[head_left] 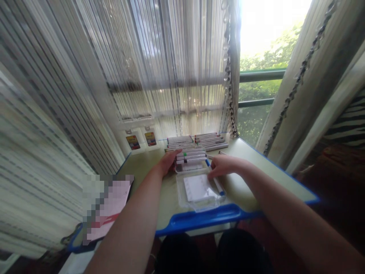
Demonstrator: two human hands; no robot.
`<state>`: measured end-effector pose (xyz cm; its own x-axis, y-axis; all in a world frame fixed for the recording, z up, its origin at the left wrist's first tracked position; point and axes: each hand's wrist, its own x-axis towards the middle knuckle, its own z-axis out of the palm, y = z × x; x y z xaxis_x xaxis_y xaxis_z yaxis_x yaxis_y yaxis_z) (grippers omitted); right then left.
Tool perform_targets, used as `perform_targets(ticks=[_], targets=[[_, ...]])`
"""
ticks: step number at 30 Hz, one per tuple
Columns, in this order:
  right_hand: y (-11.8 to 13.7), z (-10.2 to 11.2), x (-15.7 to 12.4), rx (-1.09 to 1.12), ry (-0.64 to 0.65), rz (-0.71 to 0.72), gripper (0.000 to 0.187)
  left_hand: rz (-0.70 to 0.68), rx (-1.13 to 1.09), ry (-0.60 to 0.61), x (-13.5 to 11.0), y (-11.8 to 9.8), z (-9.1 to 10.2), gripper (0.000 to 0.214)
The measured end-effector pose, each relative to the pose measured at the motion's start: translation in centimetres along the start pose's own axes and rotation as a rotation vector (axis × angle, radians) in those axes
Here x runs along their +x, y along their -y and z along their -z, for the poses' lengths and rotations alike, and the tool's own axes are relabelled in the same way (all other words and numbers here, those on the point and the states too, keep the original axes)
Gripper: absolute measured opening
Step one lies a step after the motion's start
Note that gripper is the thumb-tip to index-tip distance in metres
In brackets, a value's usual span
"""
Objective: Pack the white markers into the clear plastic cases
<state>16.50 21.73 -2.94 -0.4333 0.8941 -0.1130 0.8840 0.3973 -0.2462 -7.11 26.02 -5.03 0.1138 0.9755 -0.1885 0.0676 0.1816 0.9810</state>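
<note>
My left hand point(169, 160) rests at the left side of a clear plastic marker case point(190, 160) that holds several white markers; its fingers touch the case and are partly hidden. My right hand point(225, 166) lies palm down over a blue-capped marker point(217, 183), fingers curled onto it. That marker lies along the right edge of the open clear lid point(199, 192), which has a white insert in it. Both sit on a small desk point(251, 163) with a blue rim.
Two rows of several more markers point(198, 140) lie at the desk's back edge. Two small packets point(142, 140) stand by the striped curtain point(85, 95). A pixelated paper point(107, 207) lies at the left front. A window with railing point(261, 76) is at right.
</note>
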Motion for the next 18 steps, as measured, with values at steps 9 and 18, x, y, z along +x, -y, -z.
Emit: perform_targets(ticks=[9,18], targets=[[0.2,0.3,0.3,0.44,-0.27,0.074,0.026,-0.058,0.045,0.007,0.2,0.2,0.0,0.034],[0.4,-1.1,1.1,0.307,-0.441,0.297,0.02,-0.096,0.007,-0.044,0.5,0.6,0.1,0.044]])
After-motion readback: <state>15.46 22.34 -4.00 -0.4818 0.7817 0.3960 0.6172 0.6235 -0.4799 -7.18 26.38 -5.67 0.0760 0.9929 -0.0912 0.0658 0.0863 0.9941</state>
